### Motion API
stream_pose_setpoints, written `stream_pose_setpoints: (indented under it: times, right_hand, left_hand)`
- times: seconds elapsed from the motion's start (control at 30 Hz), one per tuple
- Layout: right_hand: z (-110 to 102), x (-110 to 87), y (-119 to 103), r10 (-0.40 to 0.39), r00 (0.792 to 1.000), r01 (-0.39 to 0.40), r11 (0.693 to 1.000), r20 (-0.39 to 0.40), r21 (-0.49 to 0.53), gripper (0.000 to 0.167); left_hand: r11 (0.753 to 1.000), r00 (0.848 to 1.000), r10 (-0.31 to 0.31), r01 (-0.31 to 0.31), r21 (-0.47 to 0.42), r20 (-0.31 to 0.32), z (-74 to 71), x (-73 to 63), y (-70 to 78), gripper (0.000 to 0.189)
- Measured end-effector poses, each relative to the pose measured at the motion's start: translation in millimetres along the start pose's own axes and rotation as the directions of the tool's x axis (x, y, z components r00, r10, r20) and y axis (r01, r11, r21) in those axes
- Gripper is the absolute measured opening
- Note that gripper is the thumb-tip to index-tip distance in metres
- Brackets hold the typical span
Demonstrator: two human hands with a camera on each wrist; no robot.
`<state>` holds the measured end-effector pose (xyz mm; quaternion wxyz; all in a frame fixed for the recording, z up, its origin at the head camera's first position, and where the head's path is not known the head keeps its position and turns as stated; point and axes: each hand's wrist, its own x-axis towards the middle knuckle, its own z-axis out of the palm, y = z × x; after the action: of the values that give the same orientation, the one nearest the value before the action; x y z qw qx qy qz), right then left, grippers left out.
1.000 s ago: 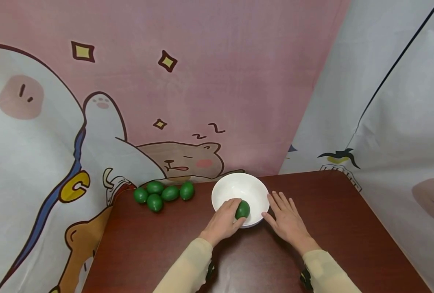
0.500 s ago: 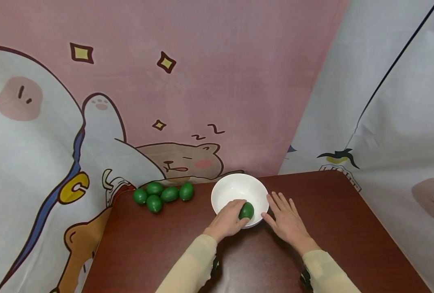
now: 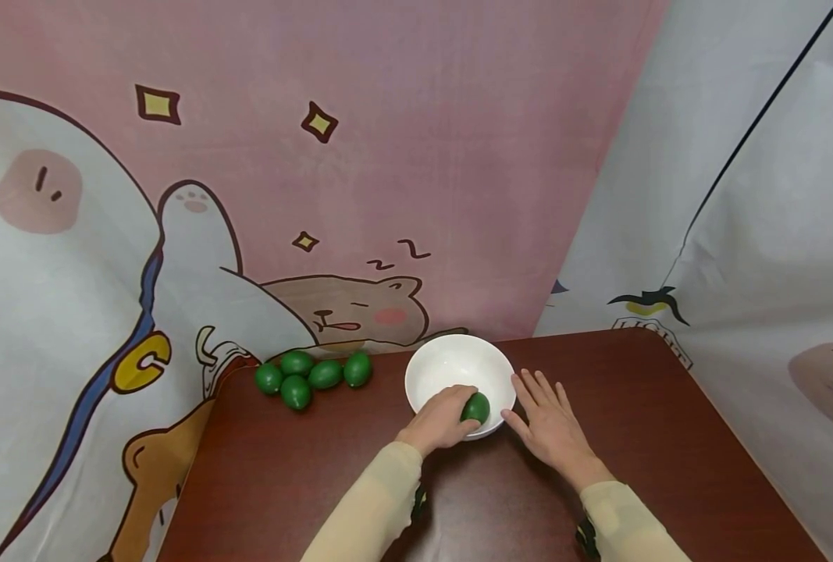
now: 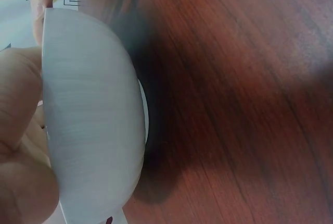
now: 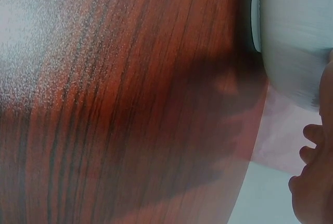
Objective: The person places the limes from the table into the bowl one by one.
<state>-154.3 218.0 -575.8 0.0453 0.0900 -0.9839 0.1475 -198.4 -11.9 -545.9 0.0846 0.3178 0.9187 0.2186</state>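
Left hand [image 3: 439,419]: curled round lime [image 3: 477,407], apparently inside bowl [image 3: 453,362]
Right hand [image 3: 551,425]: fingers spread, beside bowl
Lime: further right than earlier

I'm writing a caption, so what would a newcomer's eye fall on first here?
Probably the white round bowl on the reddish-brown wood-grained table, where the left hand holds a green oval fruit at its near side. Next, five similar green fruits clustered left of the bowl, then the pink-and-white cartoon-printed cloth backdrop behind.
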Motion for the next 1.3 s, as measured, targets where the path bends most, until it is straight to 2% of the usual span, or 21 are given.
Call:
stream_pose_setpoints:
  times: [0.53, 1.03, 1.3]
  right_hand:
    - [1.0, -0.1, 0.2, 0.001, 1.000, -0.001, 1.000, 0.004, 0.013, 0.077]
    - [2.3, -0.9, 0.5, -0.003, 1.000, 0.003, 1.000, -0.016, 0.013, 0.076]
    - [2.2, -1.5, 0.3, -0.002, 1.000, 0.002, 1.000, -0.016, 0.020, 0.076]
  left_hand:
    - [0.997, 0.995, -0.075, 0.075, 0.015, 0.060, 1.7, 4.1, 1.1, 0.051]
    - [0.995, 0.995, -0.094, 0.093, 0.025, 0.041, 2.8, 5.5, 1.0, 0.056]
    - [0.995, 0.994, -0.104, 0.104, 0.004, 0.021, -0.8, 4.6, 1.5, 0.052]
